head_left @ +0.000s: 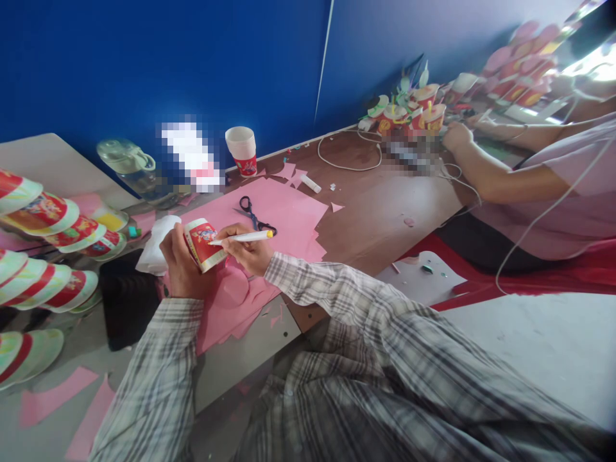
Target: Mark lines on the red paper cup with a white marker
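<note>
Tilted on its side, a red and white paper cup (201,245) is gripped by my left hand (185,263), whose fingers wrap round its left side. My right hand (251,251) pinches a white marker pen (248,237) with a yellow end; its tip meets or nearly meets the printed side of the cup. Beneath both hands lie sheets of pink paper (289,208), with a round pink piece (232,287) near my right wrist. Black-handled scissors (253,215) rest on the paper just beyond my right hand. A crumpled white tissue (158,244) sits behind my left hand.
Stacked paper cups (72,224) crowd the left side, near a dark flat object (129,301). A lidded clear jug (129,167) and a standing cup (242,151) are by the blue wall. A glue stick (310,184) lies right. Another person's arms (510,173) work at decorated cups (426,109).
</note>
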`<state>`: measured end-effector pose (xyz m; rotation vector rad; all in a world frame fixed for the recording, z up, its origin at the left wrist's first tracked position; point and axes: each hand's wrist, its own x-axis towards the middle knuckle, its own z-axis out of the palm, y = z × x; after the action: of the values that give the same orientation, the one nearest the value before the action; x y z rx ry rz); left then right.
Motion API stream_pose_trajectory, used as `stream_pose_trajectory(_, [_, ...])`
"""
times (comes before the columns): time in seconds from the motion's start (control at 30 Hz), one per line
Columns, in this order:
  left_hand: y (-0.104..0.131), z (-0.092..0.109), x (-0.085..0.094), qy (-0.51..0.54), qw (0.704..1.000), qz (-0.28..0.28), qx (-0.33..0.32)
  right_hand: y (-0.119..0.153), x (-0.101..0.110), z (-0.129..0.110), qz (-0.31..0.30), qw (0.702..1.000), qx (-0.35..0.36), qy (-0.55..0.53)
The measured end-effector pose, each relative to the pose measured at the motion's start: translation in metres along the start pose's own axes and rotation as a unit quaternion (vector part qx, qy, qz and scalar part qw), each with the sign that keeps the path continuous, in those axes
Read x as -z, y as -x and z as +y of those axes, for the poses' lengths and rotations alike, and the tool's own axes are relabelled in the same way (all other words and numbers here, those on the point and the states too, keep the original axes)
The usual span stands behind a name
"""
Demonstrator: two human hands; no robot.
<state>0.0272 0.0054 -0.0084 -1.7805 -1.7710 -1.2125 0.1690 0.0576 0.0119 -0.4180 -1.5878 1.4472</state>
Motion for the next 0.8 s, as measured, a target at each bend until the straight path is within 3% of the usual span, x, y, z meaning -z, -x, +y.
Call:
stream_pose_trajectory(0.5, [-0.001, 0.004, 0.0, 0.007, 1.0, 0.003, 0.019, 0.0, 0.001, -0.007, 0.004, 1.0, -0.004, 0.003])
stream_pose_trajectory(0.8, [-0.003, 0.01, 0.009, 0.011, 0.999, -0.044, 0.025, 0.0, 0.0, -0.001, -0.005, 1.0, 0.004, -0.008])
